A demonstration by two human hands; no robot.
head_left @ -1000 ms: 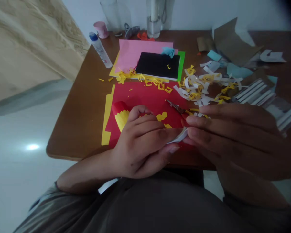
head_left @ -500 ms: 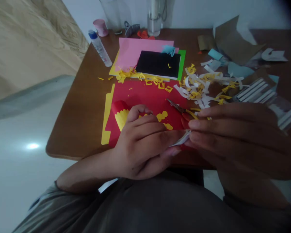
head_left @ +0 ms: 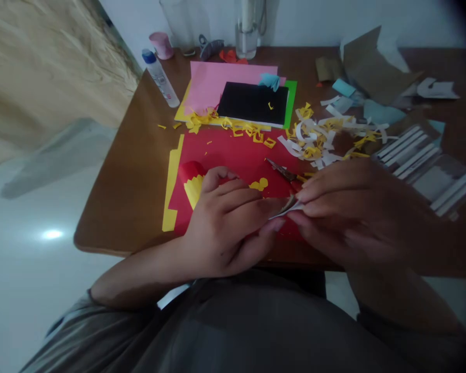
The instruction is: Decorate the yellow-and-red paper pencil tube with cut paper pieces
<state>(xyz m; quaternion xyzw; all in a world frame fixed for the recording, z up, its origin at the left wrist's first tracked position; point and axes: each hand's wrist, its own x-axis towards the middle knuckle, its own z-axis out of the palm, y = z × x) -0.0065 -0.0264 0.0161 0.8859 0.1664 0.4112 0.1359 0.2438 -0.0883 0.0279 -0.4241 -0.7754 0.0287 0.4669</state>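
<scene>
My left hand (head_left: 229, 228) and my right hand (head_left: 353, 212) meet over the near edge of a red paper sheet (head_left: 233, 153). Both pinch a small white paper piece (head_left: 289, 210) between their fingertips. Under my left hand lies a red and yellow cut paper shape (head_left: 192, 181). A small yellow cutout (head_left: 259, 184) shows just past my left fingers. Small scissors (head_left: 283, 172) lie on the red sheet just beyond my right fingertips.
A brown table (head_left: 128, 171) carries a pink sheet (head_left: 213, 83), a black sheet (head_left: 252, 103), a glue bottle (head_left: 160, 77), a glass jar (head_left: 246, 36), cardboard pieces (head_left: 368, 67), and a heap of white and yellow paper scraps (head_left: 322, 137). White strips in a clear pack (head_left: 423, 166) lie at right.
Both hands rose slightly and drew closer over the white paper piece. My right hand shifted a little left and up.
</scene>
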